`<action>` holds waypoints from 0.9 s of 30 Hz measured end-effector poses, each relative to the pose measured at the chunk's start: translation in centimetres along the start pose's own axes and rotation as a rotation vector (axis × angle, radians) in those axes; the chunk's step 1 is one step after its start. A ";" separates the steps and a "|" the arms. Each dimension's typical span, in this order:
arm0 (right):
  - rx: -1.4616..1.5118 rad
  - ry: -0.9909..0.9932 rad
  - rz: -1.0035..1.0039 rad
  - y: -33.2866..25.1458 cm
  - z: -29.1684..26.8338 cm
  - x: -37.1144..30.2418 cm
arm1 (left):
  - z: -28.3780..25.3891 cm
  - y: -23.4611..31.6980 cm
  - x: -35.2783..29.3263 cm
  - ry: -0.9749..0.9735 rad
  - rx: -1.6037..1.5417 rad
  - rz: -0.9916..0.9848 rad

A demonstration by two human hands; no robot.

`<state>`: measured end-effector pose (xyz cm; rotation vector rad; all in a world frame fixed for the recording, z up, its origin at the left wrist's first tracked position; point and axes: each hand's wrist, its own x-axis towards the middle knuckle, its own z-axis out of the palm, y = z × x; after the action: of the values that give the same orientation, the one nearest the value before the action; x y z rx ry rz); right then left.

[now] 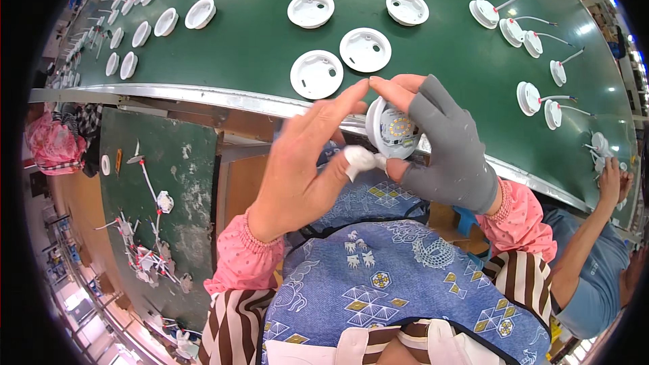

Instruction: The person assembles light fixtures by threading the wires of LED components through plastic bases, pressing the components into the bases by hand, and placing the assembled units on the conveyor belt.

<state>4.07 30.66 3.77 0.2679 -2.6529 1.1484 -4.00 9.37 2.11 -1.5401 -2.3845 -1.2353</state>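
Observation:
My right hand (451, 143), in a grey glove with bare fingertips, grips a round white LED lamp (397, 130) by its rim. The lamp is tilted so that its circuit board with a ring of small yellow LEDs shows. My left hand (297, 162) is beside the lamp with thumb and fingers apart, slightly blurred; white tape wraps its thumb tip. Both hands' fingertips nearly meet above and below the lamp. Just beyond them, two white lamp housings (317, 74) lie on the green work surface (250, 47).
More white housings (311, 9) stand farther back. On the right are several lamps with wires (485, 13). A metal edge (223, 98) borders the surface. To the left, a worn green side table (182, 182) bears tangled wired parts (152, 260). A co-worker's arm (585, 243) reaches in at right.

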 end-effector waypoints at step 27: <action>-0.089 0.370 -0.005 0.1 3.6 0.3 | 5.3 2.6 -0.3 0.507 -0.658 -0.510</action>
<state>3.20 28.05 1.38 0.0392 -2.3657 0.9671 0.12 12.96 -0.09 -0.5217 -2.1721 -2.3416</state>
